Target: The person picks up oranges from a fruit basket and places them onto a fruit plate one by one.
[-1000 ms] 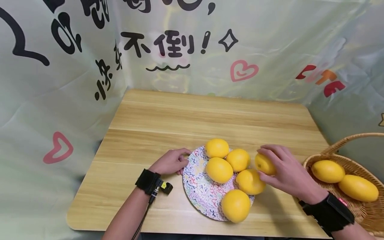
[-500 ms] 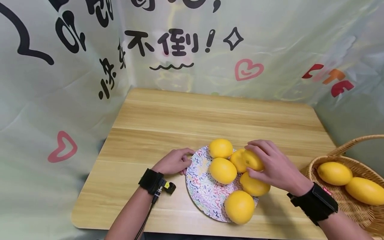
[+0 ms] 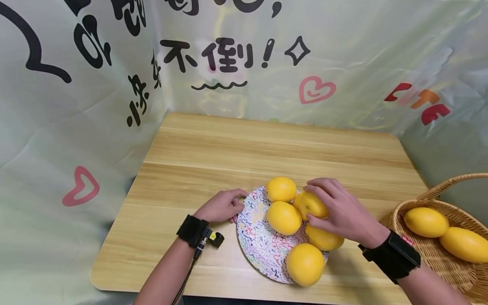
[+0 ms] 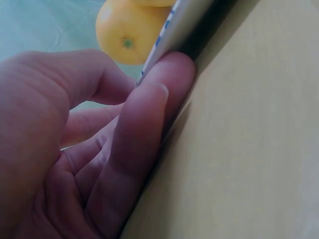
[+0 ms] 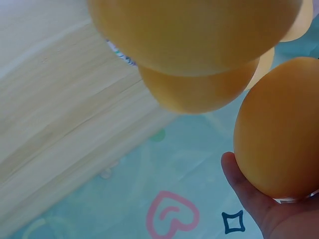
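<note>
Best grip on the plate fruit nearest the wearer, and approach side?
Likely around the middle of that round fruit, from above and the near side: it's almost spherical, and the neighbouring fruit on the plate sits close behind it.

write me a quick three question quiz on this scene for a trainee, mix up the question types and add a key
1. How many fruits show in the basket?
2. What is the right grip holding?
A) the basket's handle
B) a wrist strap
C) a yellow fruit
3. True or false: the left grip touches the plate's edge.

Key:
1. Two
2. C
3. True
</note>
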`<action>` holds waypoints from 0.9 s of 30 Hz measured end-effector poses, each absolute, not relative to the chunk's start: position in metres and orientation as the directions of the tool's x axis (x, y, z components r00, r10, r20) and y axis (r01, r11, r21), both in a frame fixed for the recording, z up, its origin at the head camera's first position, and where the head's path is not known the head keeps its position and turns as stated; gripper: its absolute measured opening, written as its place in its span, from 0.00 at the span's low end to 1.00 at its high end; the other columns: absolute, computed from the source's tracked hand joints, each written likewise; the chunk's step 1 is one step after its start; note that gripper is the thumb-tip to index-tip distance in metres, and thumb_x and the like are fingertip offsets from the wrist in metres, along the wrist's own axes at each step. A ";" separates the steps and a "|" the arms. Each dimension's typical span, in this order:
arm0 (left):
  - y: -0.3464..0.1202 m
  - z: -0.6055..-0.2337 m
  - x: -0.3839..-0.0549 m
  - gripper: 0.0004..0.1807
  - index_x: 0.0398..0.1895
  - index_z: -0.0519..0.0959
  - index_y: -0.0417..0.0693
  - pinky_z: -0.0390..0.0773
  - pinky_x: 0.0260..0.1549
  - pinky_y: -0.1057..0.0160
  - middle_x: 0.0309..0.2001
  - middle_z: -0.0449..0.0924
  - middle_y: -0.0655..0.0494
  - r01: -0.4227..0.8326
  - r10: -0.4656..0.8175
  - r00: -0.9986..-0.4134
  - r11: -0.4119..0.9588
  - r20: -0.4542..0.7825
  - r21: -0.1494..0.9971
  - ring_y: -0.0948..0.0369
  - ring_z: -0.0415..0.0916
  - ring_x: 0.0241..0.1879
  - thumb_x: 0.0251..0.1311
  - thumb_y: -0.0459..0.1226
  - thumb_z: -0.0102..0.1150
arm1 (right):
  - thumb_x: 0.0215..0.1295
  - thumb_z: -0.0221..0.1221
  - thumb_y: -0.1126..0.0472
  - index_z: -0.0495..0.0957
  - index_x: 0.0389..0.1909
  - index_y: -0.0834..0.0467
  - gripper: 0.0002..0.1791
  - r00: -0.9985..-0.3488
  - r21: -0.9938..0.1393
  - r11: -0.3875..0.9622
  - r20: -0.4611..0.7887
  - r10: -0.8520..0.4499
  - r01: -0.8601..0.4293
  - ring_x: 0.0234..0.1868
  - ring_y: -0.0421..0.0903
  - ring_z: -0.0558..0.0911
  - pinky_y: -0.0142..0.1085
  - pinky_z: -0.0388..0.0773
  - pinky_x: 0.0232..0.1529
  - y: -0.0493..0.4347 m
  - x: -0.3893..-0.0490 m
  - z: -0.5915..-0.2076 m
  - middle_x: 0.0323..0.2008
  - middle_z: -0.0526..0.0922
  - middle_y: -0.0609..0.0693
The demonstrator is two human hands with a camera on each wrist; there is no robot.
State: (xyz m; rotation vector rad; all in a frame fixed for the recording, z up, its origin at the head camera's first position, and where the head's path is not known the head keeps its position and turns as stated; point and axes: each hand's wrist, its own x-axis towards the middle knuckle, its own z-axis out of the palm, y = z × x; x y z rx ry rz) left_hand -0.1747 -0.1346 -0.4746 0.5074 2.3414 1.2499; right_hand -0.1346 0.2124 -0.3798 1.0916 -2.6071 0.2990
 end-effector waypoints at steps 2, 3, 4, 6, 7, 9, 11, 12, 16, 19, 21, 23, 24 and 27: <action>-0.135 -0.474 -0.174 0.26 0.72 0.72 0.47 0.83 0.25 0.63 0.27 0.83 0.57 0.113 0.510 -0.836 0.521 -0.202 0.846 0.62 0.81 0.21 0.71 0.38 0.54 | 0.53 0.73 0.50 0.77 0.62 0.56 0.35 -0.660 -0.075 0.681 0.346 -0.667 -0.728 0.60 0.52 0.75 0.46 0.82 0.48 0.209 -0.135 -0.379 0.61 0.77 0.55; -0.135 -0.474 -0.174 0.26 0.72 0.72 0.47 0.83 0.25 0.62 0.27 0.83 0.57 0.114 0.511 -0.836 0.519 -0.201 0.847 0.62 0.81 0.21 0.71 0.38 0.53 | 0.53 0.73 0.50 0.77 0.62 0.56 0.34 -0.654 -0.074 0.676 0.346 -0.672 -0.733 0.60 0.51 0.75 0.46 0.82 0.48 0.208 -0.136 -0.379 0.60 0.77 0.55; -0.135 -0.473 -0.174 0.26 0.72 0.72 0.47 0.83 0.25 0.62 0.27 0.83 0.57 0.113 0.512 -0.835 0.518 -0.201 0.848 0.62 0.81 0.21 0.71 0.38 0.53 | 0.54 0.73 0.50 0.77 0.62 0.56 0.34 -0.650 -0.072 0.671 0.345 -0.677 -0.738 0.61 0.51 0.75 0.46 0.82 0.48 0.207 -0.136 -0.379 0.60 0.77 0.54; -0.136 -0.473 -0.174 0.26 0.72 0.72 0.46 0.83 0.25 0.62 0.27 0.83 0.57 0.114 0.512 -0.835 0.518 -0.201 0.848 0.62 0.81 0.21 0.71 0.37 0.54 | 0.54 0.72 0.49 0.77 0.62 0.55 0.34 -0.640 -0.066 0.662 0.345 -0.686 -0.746 0.60 0.51 0.75 0.46 0.82 0.48 0.204 -0.137 -0.379 0.60 0.77 0.54; -0.136 -0.473 -0.174 0.26 0.72 0.72 0.47 0.84 0.25 0.63 0.27 0.82 0.57 0.113 0.511 -0.835 0.520 -0.202 0.847 0.62 0.81 0.21 0.71 0.37 0.53 | 0.54 0.71 0.49 0.77 0.61 0.56 0.33 -0.636 -0.065 0.658 0.346 -0.690 -0.750 0.60 0.51 0.75 0.46 0.82 0.49 0.203 -0.138 -0.379 0.60 0.77 0.54; -0.136 -0.474 -0.174 0.26 0.72 0.72 0.47 0.83 0.25 0.63 0.27 0.82 0.57 0.112 0.509 -0.836 0.522 -0.203 0.846 0.62 0.81 0.21 0.71 0.37 0.53 | 0.55 0.70 0.49 0.78 0.61 0.56 0.32 -0.628 -0.062 0.651 0.346 -0.697 -0.757 0.60 0.51 0.75 0.45 0.82 0.50 0.201 -0.139 -0.380 0.60 0.77 0.54; -0.136 -0.474 -0.174 0.26 0.72 0.72 0.47 0.84 0.25 0.63 0.28 0.82 0.57 0.111 0.508 -0.837 0.522 -0.204 0.846 0.62 0.81 0.21 0.71 0.37 0.53 | 0.57 0.68 0.48 0.78 0.61 0.57 0.31 -0.621 -0.059 0.644 0.346 -0.703 -0.762 0.60 0.51 0.75 0.45 0.81 0.51 0.198 -0.139 -0.380 0.60 0.78 0.54; -0.136 -0.474 -0.174 0.26 0.72 0.72 0.47 0.84 0.25 0.63 0.28 0.83 0.57 0.110 0.508 -0.837 0.522 -0.204 0.846 0.62 0.81 0.21 0.71 0.38 0.53 | 0.58 0.67 0.48 0.78 0.60 0.57 0.31 -0.617 -0.058 0.641 0.347 -0.706 -0.766 0.60 0.51 0.75 0.45 0.81 0.52 0.197 -0.140 -0.380 0.60 0.78 0.54; -0.137 -0.474 -0.174 0.26 0.72 0.72 0.47 0.84 0.25 0.62 0.28 0.83 0.57 0.103 0.507 -0.836 0.519 -0.208 0.849 0.62 0.81 0.21 0.71 0.38 0.53 | 0.60 0.66 0.46 0.78 0.60 0.57 0.30 -0.601 -0.057 0.623 0.344 -0.722 -0.780 0.61 0.50 0.75 0.45 0.80 0.54 0.191 -0.142 -0.380 0.60 0.78 0.54; -0.137 -0.473 -0.174 0.26 0.72 0.72 0.47 0.84 0.25 0.62 0.28 0.83 0.57 0.098 0.507 -0.835 0.520 -0.213 0.849 0.62 0.81 0.21 0.71 0.37 0.54 | 0.59 0.67 0.47 0.78 0.60 0.56 0.30 -0.598 -0.053 0.618 0.331 -0.730 -0.784 0.61 0.50 0.75 0.45 0.82 0.54 0.186 -0.142 -0.379 0.61 0.77 0.53; -0.137 -0.472 -0.174 0.26 0.72 0.72 0.47 0.84 0.25 0.62 0.28 0.83 0.57 0.099 0.505 -0.836 0.523 -0.214 0.847 0.62 0.81 0.21 0.71 0.37 0.54 | 0.59 0.67 0.47 0.77 0.61 0.55 0.30 -0.602 -0.048 0.622 0.317 -0.733 -0.782 0.62 0.50 0.75 0.45 0.83 0.53 0.182 -0.142 -0.378 0.61 0.77 0.53; -0.137 -0.472 -0.173 0.26 0.72 0.72 0.47 0.83 0.25 0.63 0.27 0.83 0.57 0.100 0.504 -0.836 0.527 -0.215 0.844 0.62 0.81 0.21 0.71 0.37 0.54 | 0.58 0.67 0.47 0.77 0.61 0.54 0.30 -0.601 -0.044 0.620 0.311 -0.736 -0.783 0.63 0.50 0.75 0.45 0.84 0.53 0.179 -0.143 -0.377 0.62 0.77 0.53; -0.137 -0.471 -0.173 0.26 0.72 0.72 0.47 0.83 0.25 0.63 0.27 0.83 0.57 0.101 0.503 -0.837 0.528 -0.215 0.843 0.62 0.81 0.21 0.71 0.38 0.54 | 0.59 0.67 0.47 0.77 0.61 0.54 0.30 -0.599 -0.043 0.619 0.310 -0.738 -0.785 0.63 0.50 0.75 0.46 0.84 0.53 0.178 -0.143 -0.377 0.62 0.77 0.53; -0.137 -0.470 -0.173 0.27 0.72 0.72 0.47 0.83 0.25 0.63 0.27 0.83 0.57 0.102 0.503 -0.837 0.530 -0.215 0.842 0.62 0.81 0.21 0.71 0.38 0.54 | 0.61 0.66 0.46 0.77 0.61 0.55 0.30 -0.585 -0.034 0.606 0.309 -0.750 -0.794 0.63 0.51 0.75 0.46 0.84 0.53 0.174 -0.144 -0.377 0.61 0.78 0.53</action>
